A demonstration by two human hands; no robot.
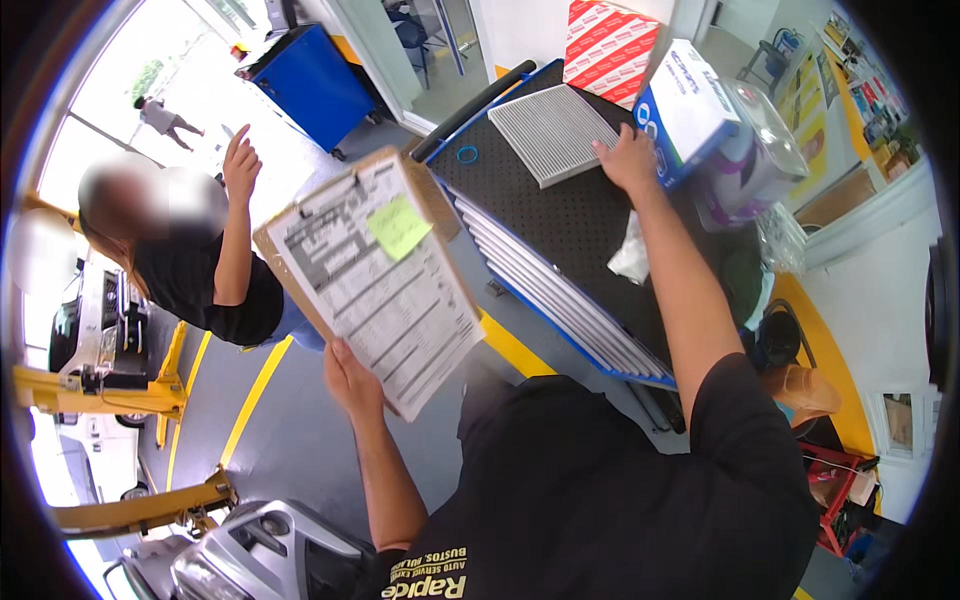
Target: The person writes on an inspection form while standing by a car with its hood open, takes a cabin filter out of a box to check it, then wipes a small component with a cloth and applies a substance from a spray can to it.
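My left hand (pixel 352 380) grips the lower left of a clipboard (pixel 300 315) carrying a printed form (pixel 365 300) and a green sticky note (pixel 398 228). My right hand (pixel 628 162) reaches over the black perforated top of a wheeled cabinet (pixel 550 220), thumb and fingers apart, touching the right edge of a flat pleated filter (pixel 545 130) beside a white-and-blue box (pixel 685 105). A red-and-white box (pixel 610 45) stands behind the filter, and a clear-and-purple package (pixel 750 160) is at the right. A blue ring (pixel 467 154) and crumpled white material (pixel 630 250) lie on the top.
A co-worker in black (pixel 210 290) stands at my left, one hand (pixel 240 170) raised; another person (pixel 160 120) is farther off. Yellow lift posts (pixel 150 390), vehicle parts (pixel 270 550) and a blue cabinet (pixel 305 85) surround the floor area. A red rack (pixel 830 500) is at right.
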